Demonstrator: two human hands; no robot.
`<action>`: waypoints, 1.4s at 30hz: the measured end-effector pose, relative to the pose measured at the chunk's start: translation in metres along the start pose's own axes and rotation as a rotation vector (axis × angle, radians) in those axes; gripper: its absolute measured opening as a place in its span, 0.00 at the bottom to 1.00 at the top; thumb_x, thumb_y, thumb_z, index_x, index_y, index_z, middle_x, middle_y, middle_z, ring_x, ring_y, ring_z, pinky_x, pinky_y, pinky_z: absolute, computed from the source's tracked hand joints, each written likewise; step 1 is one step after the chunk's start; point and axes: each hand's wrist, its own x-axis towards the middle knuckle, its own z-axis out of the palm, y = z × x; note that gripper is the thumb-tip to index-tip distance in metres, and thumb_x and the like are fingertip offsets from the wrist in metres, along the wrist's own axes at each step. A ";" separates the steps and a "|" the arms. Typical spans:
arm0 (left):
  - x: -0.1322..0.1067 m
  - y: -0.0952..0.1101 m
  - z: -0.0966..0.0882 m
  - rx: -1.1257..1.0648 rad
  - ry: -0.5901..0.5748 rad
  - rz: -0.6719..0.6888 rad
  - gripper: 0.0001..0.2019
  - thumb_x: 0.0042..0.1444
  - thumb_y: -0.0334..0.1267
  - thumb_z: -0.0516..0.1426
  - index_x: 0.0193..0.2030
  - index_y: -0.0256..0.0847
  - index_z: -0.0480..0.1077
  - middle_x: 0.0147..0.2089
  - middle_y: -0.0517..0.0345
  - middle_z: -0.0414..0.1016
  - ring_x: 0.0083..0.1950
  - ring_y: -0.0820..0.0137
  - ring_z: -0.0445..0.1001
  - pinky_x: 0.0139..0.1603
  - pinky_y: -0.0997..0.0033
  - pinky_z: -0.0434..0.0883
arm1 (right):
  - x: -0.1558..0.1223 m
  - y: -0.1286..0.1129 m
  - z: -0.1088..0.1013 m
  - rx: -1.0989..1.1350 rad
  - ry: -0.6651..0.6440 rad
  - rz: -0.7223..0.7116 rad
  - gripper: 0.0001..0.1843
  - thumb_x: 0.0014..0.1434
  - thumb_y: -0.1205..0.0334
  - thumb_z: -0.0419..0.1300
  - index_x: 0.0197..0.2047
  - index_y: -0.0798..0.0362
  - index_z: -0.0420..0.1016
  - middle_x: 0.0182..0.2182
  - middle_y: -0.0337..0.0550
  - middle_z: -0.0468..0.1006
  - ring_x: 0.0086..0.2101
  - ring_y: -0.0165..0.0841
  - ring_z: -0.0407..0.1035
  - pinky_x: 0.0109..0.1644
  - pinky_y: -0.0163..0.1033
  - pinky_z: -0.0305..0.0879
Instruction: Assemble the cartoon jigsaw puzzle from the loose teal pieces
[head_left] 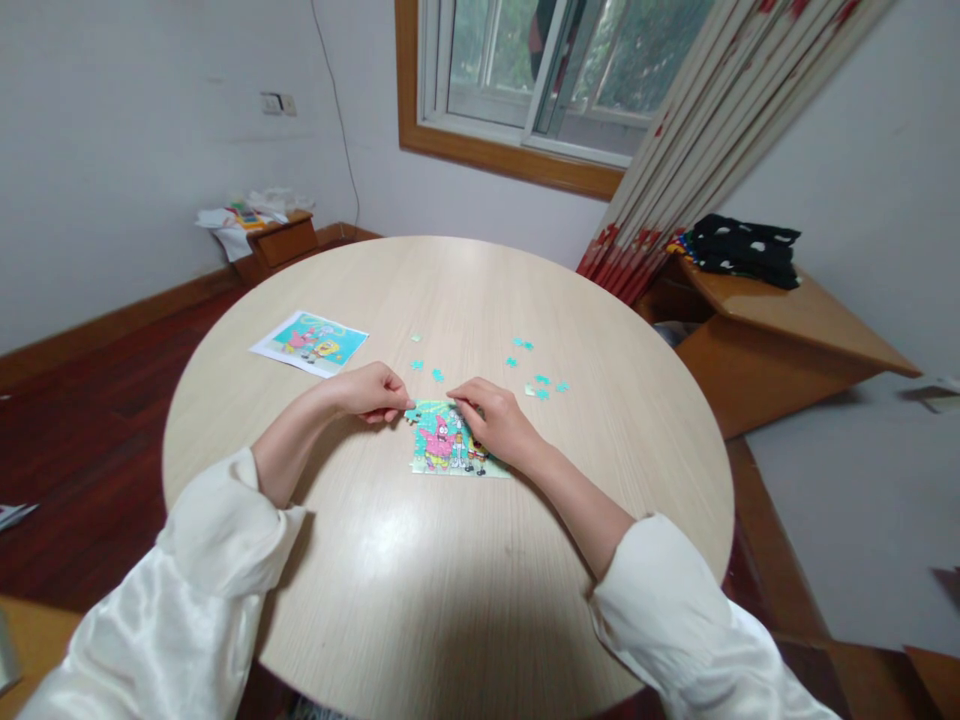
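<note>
Partly hiding the puzzle [442, 445], right hand [496, 422] reads unclear; left hand [371, 391] pinches a piece [411, 414].

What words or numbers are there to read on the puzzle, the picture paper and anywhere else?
No text can be read anywhere.
Puzzle: cartoon figures only, no words seen.
Picture paper: same kind of cartoon, any writing too small to tell.
Piece pinched in the left hand: plain teal, no writing seen.
Papers on the low cabinet: too far and blurred to read.
</note>
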 end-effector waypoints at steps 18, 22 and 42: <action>0.000 -0.002 -0.002 -0.103 0.025 0.006 0.10 0.50 0.37 0.59 0.21 0.37 0.74 0.17 0.55 0.72 0.16 0.76 0.65 0.16 0.78 0.59 | 0.001 -0.001 -0.001 -0.001 -0.011 0.001 0.12 0.60 0.72 0.53 0.40 0.54 0.77 0.35 0.47 0.78 0.38 0.33 0.72 0.44 0.39 0.68; 0.003 -0.001 0.000 -0.143 0.002 0.021 0.10 0.53 0.35 0.58 0.23 0.35 0.73 0.17 0.56 0.72 0.16 0.77 0.66 0.17 0.79 0.61 | 0.004 -0.009 0.000 0.017 -0.007 0.069 0.10 0.61 0.70 0.54 0.39 0.54 0.78 0.35 0.46 0.79 0.37 0.31 0.72 0.43 0.37 0.66; -0.004 0.007 0.004 -0.182 -0.153 0.080 0.07 0.51 0.36 0.60 0.26 0.36 0.70 0.24 0.56 0.77 0.17 0.78 0.68 0.16 0.81 0.61 | 0.012 -0.025 0.020 0.412 -0.045 0.453 0.06 0.56 0.66 0.56 0.31 0.56 0.74 0.25 0.38 0.73 0.26 0.27 0.64 0.32 0.33 0.61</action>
